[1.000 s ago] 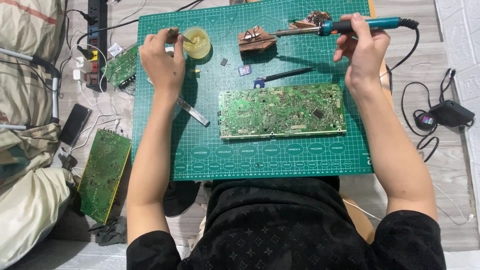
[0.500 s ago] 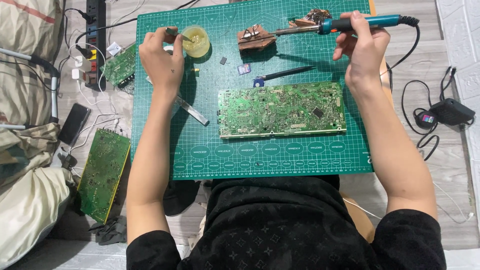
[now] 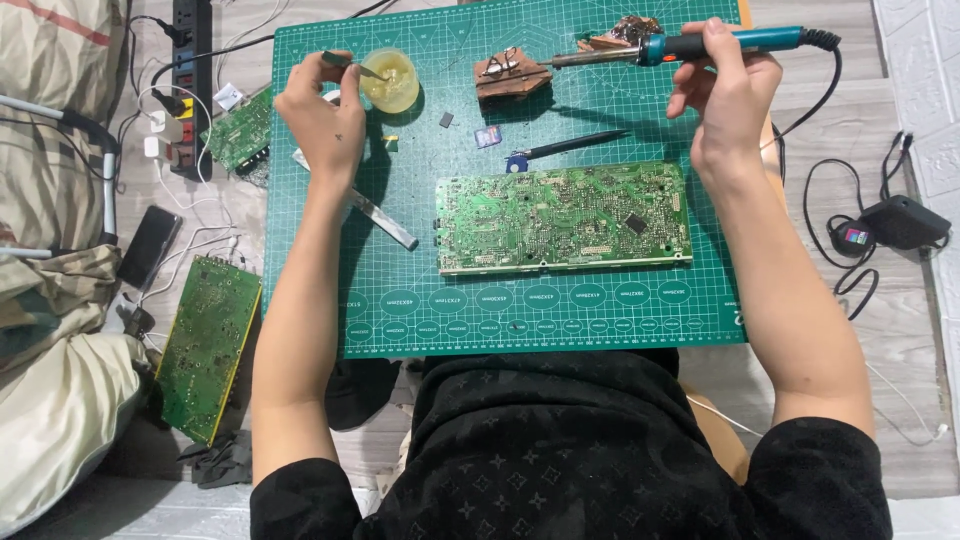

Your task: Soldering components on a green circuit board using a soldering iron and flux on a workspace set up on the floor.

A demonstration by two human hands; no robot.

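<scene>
The cutting mat (image 3: 600, 310) is showing a matt, rubbery green surface, while the large circuit board (image 3: 563, 217) on it is looking like hard laminate dotted with dull metal solder points. The right hand (image 3: 728, 95) is gripping a soldering iron (image 3: 680, 45) whose teal handle is looking like smooth plastic and whose shaft is showing grey metal. The left hand (image 3: 322, 115) is pinching thin metal tweezers (image 3: 352, 66) over a small pot (image 3: 390, 80) of glossy, translucent yellow paste.

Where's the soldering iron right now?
In the head view, the soldering iron is in the right hand at the cutting mat's far right edge, tip toward the brown stand.
</scene>
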